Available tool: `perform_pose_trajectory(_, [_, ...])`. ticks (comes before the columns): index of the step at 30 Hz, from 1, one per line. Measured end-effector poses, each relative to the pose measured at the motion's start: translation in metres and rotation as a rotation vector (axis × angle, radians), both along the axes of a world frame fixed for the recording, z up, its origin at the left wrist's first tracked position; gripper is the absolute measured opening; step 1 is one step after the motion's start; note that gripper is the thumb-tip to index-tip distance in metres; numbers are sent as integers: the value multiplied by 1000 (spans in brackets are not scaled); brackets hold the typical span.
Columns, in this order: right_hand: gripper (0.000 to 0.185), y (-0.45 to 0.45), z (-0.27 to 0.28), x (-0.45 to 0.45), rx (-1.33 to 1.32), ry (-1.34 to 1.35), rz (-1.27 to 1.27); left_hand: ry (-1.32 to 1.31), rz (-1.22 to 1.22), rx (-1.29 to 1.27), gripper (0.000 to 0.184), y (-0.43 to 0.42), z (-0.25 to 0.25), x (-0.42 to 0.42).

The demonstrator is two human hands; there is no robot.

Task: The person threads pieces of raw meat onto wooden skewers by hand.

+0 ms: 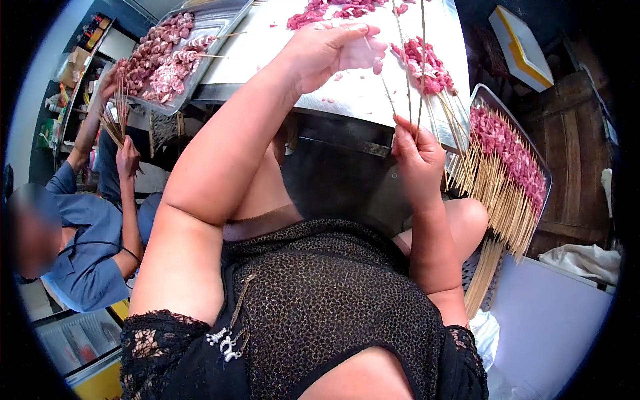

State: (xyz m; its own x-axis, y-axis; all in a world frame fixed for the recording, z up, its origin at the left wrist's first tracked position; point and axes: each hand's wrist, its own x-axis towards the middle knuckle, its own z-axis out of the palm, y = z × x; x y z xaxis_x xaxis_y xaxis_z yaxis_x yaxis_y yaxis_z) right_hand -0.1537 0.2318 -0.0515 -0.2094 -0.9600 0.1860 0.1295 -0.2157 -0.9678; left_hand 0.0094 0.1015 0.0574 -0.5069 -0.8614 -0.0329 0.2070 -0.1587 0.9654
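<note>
My left hand (337, 55) is over the white table, its fingers closed at a small piece of pink meat (378, 66) by a thin skewer. Motion blurs those fingertips. Several bamboo skewers (421, 73) rise from my right hand (420, 152), which is closed around their lower ends near the table's front edge. Two of them point up past the top of the view, and one slants towards the left fingers. Just beyond the right hand lies a pile of cut red meat (427, 65), with another meat pile (333, 12) farther back.
A metal tray (547, 175) of loaded skewers stands at the right, sticks pointing towards me. Another tray (175, 105) at the back left holds skewered meat. At the left sits a person (100, 243) holding a bundle of sticks (117, 119). A white-and-yellow box (521, 48) stands back right.
</note>
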Motion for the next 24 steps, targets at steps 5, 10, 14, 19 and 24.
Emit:
perform_pose_trajectory(5, [19,1,-1,4,18,-6,10,5,-22,74,31,6,-6,-4])
perform_pose_trajectory(10, [21,2,-2,6,101,-112,32,-67,-213,202,29,14,-20,-9])
perform_pose_trajectory(14, [21,2,-5,5,97,-175,45,-372,-296,36,34,20,-12,-7])
perform_pose_trajectory(19, [22,2,-6,5,60,-195,44,-858,90,-595,25,-39,-7,32])
perform_pose_trajectory(24, [22,2,-5,8,134,-162,67,-1381,147,-845,18,-65,-12,38])
